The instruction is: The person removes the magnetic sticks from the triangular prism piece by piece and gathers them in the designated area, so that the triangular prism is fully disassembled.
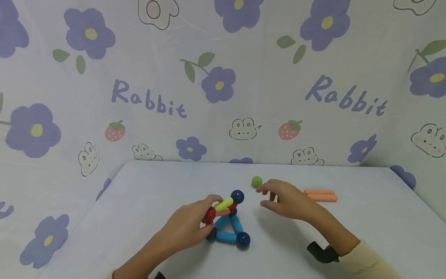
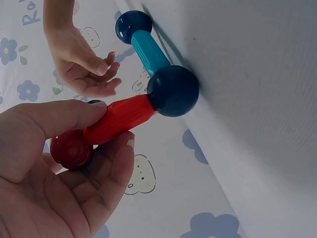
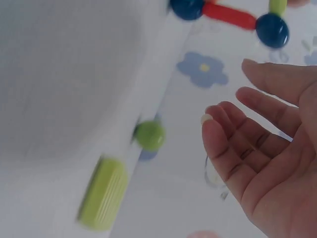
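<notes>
A frame of ridged rods and shiny balls stands on the table, its base a triangle of blue rods [image 1: 226, 236] with dark blue balls [image 1: 243, 240] at the corners. My left hand [image 1: 186, 223] pinches an upright red rod [image 2: 121, 118] between thumb and fingers, just by a red ball [image 2: 72, 148]. Along the top run a yellow-green rod [image 1: 224, 204] and an orange rod [image 1: 223, 212]; the yellow-green one ends at a dark blue ball [image 1: 237, 196]. My right hand [image 1: 287, 199] hovers with loosely bent fingers, holding nothing, close to a green ball [image 1: 257, 181].
Two orange rods [image 1: 321, 194] lie side by side behind my right forearm. A loose yellow-green rod [image 3: 103, 193] rests near the green ball, mostly hidden by my right hand in the head view. A patterned cloth [image 1: 258, 100] hangs behind the white table [image 1: 156, 182].
</notes>
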Available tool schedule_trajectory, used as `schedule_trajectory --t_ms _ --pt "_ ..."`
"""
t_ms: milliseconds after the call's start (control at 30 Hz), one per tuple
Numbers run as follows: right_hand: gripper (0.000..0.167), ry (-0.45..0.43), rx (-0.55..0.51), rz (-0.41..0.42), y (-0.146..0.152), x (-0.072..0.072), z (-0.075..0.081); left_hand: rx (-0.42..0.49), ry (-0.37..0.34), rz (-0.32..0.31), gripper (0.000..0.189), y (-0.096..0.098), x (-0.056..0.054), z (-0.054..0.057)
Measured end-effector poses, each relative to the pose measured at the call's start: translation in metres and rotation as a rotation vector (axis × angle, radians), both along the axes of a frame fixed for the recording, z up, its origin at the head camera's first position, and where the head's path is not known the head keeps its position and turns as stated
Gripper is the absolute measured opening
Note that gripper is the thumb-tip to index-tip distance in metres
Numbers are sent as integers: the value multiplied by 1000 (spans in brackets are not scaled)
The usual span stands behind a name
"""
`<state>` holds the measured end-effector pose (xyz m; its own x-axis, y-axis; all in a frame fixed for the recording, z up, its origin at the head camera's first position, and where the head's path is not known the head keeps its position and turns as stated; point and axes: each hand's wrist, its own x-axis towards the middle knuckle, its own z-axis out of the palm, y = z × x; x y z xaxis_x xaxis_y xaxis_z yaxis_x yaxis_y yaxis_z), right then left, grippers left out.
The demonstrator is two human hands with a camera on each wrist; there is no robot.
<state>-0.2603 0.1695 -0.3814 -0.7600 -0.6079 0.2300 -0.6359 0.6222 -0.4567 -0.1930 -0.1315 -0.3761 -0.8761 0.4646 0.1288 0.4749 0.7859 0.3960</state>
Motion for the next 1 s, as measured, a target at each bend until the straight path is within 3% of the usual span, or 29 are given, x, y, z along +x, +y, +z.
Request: schedule_trajectory --t_ms 233,400,533,767,1000 --pt "52 -19 -128 127 -36 9 4 6 18 -17 58 -3 -2 -1" --pt "42 28 -148 183 -54 9 2 9 21 -36 57 -4 -3 -4" --pt "33 24 -134 151 -60 13 1 7 5 -26 54 -5 -3 -5" --pt "28 -83 -212 148 -60 13 -2 32 2 -22 40 -4 -4 -6" --pt "24 -335 -434 232 -57 5 -5 29 55 -34 32 -3 -5 -7"
